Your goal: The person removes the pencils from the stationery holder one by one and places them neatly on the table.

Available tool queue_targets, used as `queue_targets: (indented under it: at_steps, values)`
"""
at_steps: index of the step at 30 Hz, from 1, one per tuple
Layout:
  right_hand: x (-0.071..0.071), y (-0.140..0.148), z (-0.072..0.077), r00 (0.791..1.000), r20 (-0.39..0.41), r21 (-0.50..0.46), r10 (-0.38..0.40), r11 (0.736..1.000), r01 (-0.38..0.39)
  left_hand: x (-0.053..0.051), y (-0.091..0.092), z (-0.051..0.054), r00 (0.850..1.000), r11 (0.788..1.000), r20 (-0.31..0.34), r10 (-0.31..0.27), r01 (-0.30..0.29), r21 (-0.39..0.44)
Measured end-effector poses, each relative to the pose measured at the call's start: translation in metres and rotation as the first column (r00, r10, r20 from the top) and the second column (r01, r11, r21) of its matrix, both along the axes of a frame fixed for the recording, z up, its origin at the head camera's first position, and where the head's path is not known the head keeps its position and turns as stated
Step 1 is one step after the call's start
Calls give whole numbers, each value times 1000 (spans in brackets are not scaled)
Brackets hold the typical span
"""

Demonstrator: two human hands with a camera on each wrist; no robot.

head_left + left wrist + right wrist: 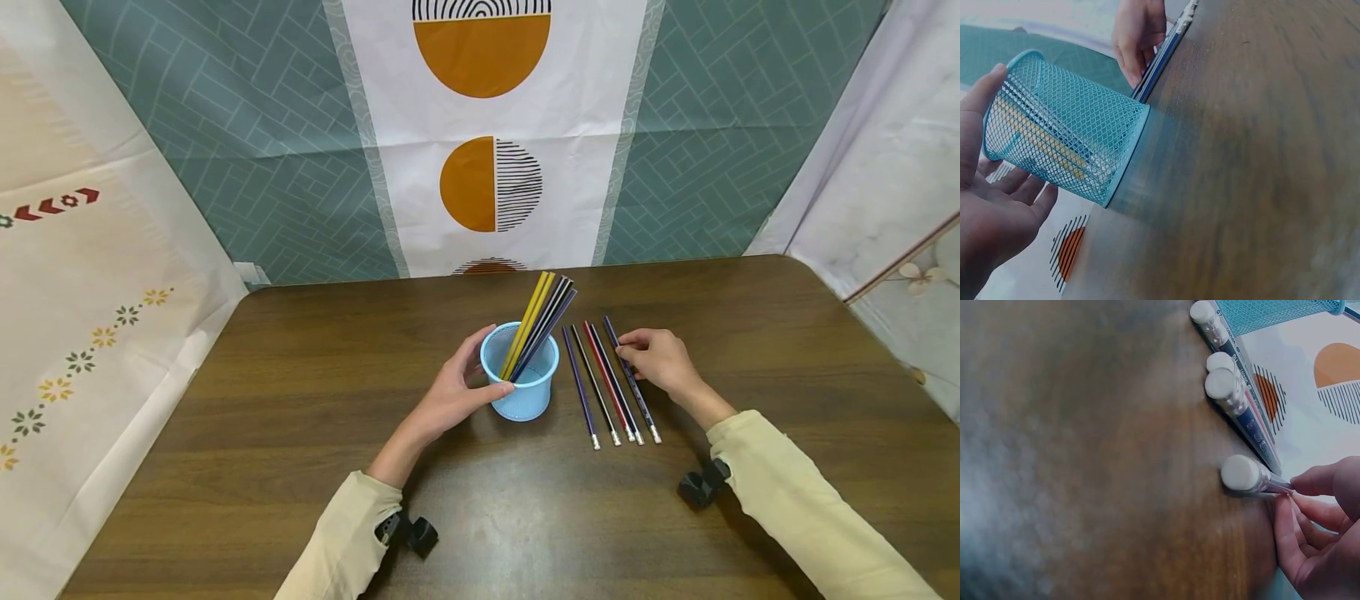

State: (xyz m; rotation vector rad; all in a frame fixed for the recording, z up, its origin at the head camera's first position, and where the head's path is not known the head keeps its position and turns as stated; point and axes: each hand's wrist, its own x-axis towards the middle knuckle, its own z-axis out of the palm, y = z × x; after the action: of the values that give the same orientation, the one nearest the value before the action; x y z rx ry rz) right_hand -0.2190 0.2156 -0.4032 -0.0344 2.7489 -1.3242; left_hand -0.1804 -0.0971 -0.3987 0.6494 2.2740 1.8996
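Observation:
A light blue mesh cup stands upright with yellow and dark pencils leaning inside. My left hand grips its rim and side, thumb at the front; the left wrist view shows the fingers round the mesh. Right of the cup several pencils lie side by side, white erasers toward me, among them a red one. My right hand pinches the rightmost, dark blue pencil between thumb and fingers; in the right wrist view its white eraser lies low at the table surface.
The brown wooden table extends on both sides of the cup and pencils. Behind its far edge hangs a patterned cloth, with pale cloths at left and right. A black device is strapped at each wrist.

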Motion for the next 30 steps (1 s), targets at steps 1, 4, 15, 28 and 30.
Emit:
queue_targets:
  at_steps: [1, 4, 15, 28, 30]
  values:
    - [0, 0, 0, 1000, 2, 1, -2, 1000, 2, 0, 0, 0, 1000, 1000, 1, 2, -2, -1]
    - [0, 0, 0, 1000, 2, 4, 0, 1000, 0, 0, 0, 0, 1000, 1000, 5, 5, -5, -7]
    - [0, 0, -2, 1000, 8, -2, -2, 1000, 2, 0, 1, 0, 1000, 1000, 12, 5, -5, 0]
    - [-1, -2, 0, 1000, 13, -11, -6, 1000, 6, 0, 0, 0, 1000, 1000, 2, 1, -1, -6]
    - [-1, -2, 1, 1000, 15, -12, -4, 1000, 4, 0, 0, 0, 1000, 1000, 3, 0, 0, -4]
